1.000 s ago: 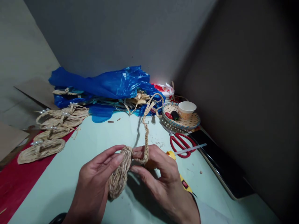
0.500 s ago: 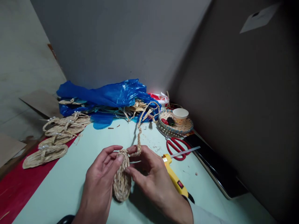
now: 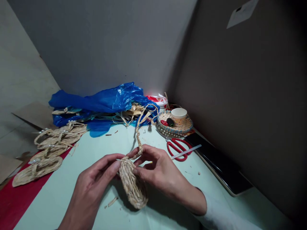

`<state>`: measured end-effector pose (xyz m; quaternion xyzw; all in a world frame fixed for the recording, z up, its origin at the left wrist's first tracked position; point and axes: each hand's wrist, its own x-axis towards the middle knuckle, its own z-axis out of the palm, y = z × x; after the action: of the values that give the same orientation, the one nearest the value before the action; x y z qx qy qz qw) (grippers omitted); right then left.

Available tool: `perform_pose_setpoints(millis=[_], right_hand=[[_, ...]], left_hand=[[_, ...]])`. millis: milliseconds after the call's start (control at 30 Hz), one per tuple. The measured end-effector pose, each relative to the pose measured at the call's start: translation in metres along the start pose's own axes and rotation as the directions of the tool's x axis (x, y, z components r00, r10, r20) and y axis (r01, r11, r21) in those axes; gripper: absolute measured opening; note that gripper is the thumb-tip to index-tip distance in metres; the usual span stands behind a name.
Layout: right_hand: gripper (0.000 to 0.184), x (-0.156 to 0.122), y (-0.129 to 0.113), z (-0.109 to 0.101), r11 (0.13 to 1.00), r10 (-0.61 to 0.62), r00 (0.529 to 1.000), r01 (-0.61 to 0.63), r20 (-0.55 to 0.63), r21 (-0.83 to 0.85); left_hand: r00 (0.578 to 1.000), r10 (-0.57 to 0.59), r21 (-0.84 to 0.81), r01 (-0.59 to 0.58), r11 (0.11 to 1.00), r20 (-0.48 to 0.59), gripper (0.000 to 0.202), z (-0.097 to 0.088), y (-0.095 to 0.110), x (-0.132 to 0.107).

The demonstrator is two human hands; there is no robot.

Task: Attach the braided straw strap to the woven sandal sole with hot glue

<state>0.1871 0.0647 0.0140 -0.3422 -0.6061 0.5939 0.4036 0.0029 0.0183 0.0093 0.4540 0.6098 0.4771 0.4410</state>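
Observation:
Between my hands is an oval coil of braided straw (image 3: 133, 183), shaped like a small sandal sole, tilted above the table. My left hand (image 3: 98, 179) pinches its upper left edge between thumb and fingers. At its upper right edge, my right hand (image 3: 155, 166) has the thumb against the coil and the fingers around the start of the loose braid (image 3: 137, 135). That braid runs away from me and loops near the blue plastic bag. Only the tip of a glue stick (image 3: 196, 147) shows past my right hand, which hides the glue gun.
Finished straw sandals (image 3: 40, 167) with beads are piled at the left on red cloth (image 3: 14, 204). A blue plastic bag (image 3: 96, 99) with straw lies at the back. Red-handled scissors (image 3: 176, 150), a woven tray (image 3: 185, 127) bearing a paper cup (image 3: 178, 116), and a black tablet-like device (image 3: 216, 163) stand right.
The coil has swung so its lower end points further right. My right hand now covers the yellow glue gun. The whole view has shifted, with table things appearing further left.

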Motion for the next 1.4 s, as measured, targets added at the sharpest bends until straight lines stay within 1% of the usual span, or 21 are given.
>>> perform_pose_setpoints(millis=[67, 167, 233, 300, 400, 467, 533, 667, 767, 833, 900, 967, 1000, 1067, 1167, 1333, 1400], right_hand=[[0.022, 0.000, -0.001, 0.000, 1.000, 0.011, 1.000, -0.011, 0.003, 0.009], [0.022, 0.001, -0.003, -0.001, 0.999, 0.031, 1.000, -0.031, 0.002, 0.033], [0.021, 0.001, -0.003, -0.002, 0.998, 0.039, 0.999, -0.039, 0.000, 0.044], [0.021, 0.001, -0.002, -0.002, 0.998, 0.041, 0.999, -0.041, 0.007, 0.036], [0.022, 0.000, 0.002, -0.001, 0.999, 0.034, 0.999, -0.034, 0.013, -0.005], [0.023, -0.002, 0.005, 0.001, 0.999, 0.025, 1.000, -0.025, 0.002, -0.048], [0.022, -0.004, 0.007, 0.004, 0.996, 0.013, 1.000, -0.014, -0.009, -0.094], [0.020, -0.007, 0.008, 0.008, 0.987, 0.004, 1.000, -0.004, 0.001, -0.162], [0.022, -0.008, 0.007, 0.009, 0.982, 0.001, 1.000, 0.001, 0.014, -0.188], [0.023, -0.008, 0.005, 0.007, 0.980, -0.004, 1.000, 0.009, 0.026, -0.198], [0.018, -0.008, 0.001, 0.005, 0.979, -0.012, 0.999, 0.017, 0.030, -0.204], [0.011, -0.007, -0.002, 0.001, 0.982, -0.019, 0.999, 0.024, 0.029, -0.188], [0.010, -0.007, -0.003, -0.001, 0.986, -0.022, 0.999, 0.027, 0.034, -0.165], [0.013, -0.006, -0.005, -0.005, 0.995, -0.024, 0.998, 0.029, 0.053, -0.094], [0.016, -0.005, -0.005, -0.008, 1.000, -0.013, 0.998, 0.014, 0.063, -0.019], [0.019, -0.003, -0.009, -0.010, 1.000, 0.029, 0.998, -0.028, 0.057, -0.004], [0.020, -0.003, -0.010, -0.011, 0.999, 0.044, 0.997, -0.044, 0.063, 0.004]], left_hand=[[0.998, 0.019, 0.052, -0.016, 0.999, -0.058, 0.042, 0.000, 0.001, 0.000], [0.988, 0.036, 0.074, -0.025, 0.997, -0.148, 0.040, 0.001, 0.002, -0.001], [0.981, 0.074, 0.108, -0.055, 0.993, -0.180, 0.037, 0.003, 0.003, -0.001], [0.984, 0.091, 0.133, -0.071, 0.989, -0.153, 0.033, 0.004, 0.003, 0.000], [0.996, 0.048, 0.100, -0.040, 0.994, -0.075, 0.027, 0.005, 0.000, 0.001], [0.998, 0.021, 0.071, -0.017, 0.997, -0.054, 0.030, 0.004, -0.003, 0.002], [0.998, 0.013, 0.086, -0.008, 0.996, -0.067, 0.030, 0.003, -0.006, 0.002], [0.991, 0.052, 0.224, -0.023, 0.974, -0.125, 0.024, -0.002, -0.011, 0.001], [0.988, 0.064, 0.265, -0.024, 0.964, -0.143, 0.023, -0.004, -0.011, 0.000], [0.987, 0.046, 0.233, -0.009, 0.973, -0.152, 0.025, -0.003, -0.010, 0.002], [0.989, 0.004, 0.158, 0.020, 0.987, -0.147, 0.029, -0.002, -0.009, 0.003], [0.993, -0.046, 0.071, 0.054, 0.996, -0.106, 0.031, 0.000, -0.009, 0.004], [0.995, -0.071, 0.028, 0.073, 0.997, -0.077, 0.030, 0.001, -0.009, 0.005], [0.993, -0.114, -0.061, 0.113, 0.992, -0.025, 0.029, 0.004, -0.009, 0.005], [0.987, -0.161, -0.189, 0.160, 0.969, 0.007, 0.027, 0.007, -0.010, 0.005], [0.985, -0.172, -0.241, 0.170, 0.956, 0.012, 0.033, 0.009, -0.010, 0.002], [0.983, -0.186, -0.251, 0.179, 0.951, -0.004, 0.035, 0.011, -0.008, 0.000]])
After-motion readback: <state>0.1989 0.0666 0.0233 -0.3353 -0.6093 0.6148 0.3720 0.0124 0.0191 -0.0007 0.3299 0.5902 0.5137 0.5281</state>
